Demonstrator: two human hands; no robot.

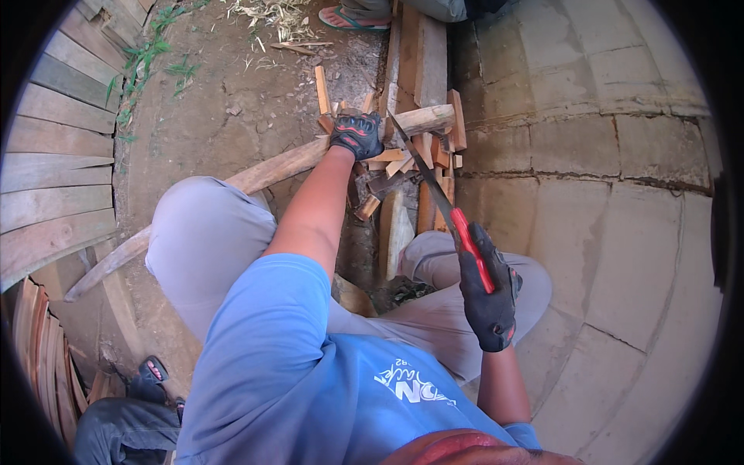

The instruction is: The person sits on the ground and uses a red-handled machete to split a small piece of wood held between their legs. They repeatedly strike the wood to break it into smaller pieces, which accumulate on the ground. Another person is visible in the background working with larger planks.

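Note:
My left hand (pixel 356 137), in a black glove with red trim, is closed over a long, curved wooden pole (pixel 287 164) and presses it down near its far end. The pole runs from the lower left, past my left knee, to rest across a pile of wood offcuts. My right hand (pixel 488 291), also gloved in black, is wrapped round the red handle of a pruning saw (pixel 439 195). Its dark, narrow blade points up and left, and the tip overlaps the pole just right of my left hand. I cannot make out its teeth or whether it touches the wood.
Wood offcuts (pixel 399 161) and a hammer-like tool (pixel 380 186) lie under the pole. Long timber beams (pixel 428 62) run away beyond it. A concrete-block wall (pixel 573 147) stands right, planks (pixel 58 174) left. Two other people's sandalled feet (pixel 353 19) (pixel 151 376) show at the edges.

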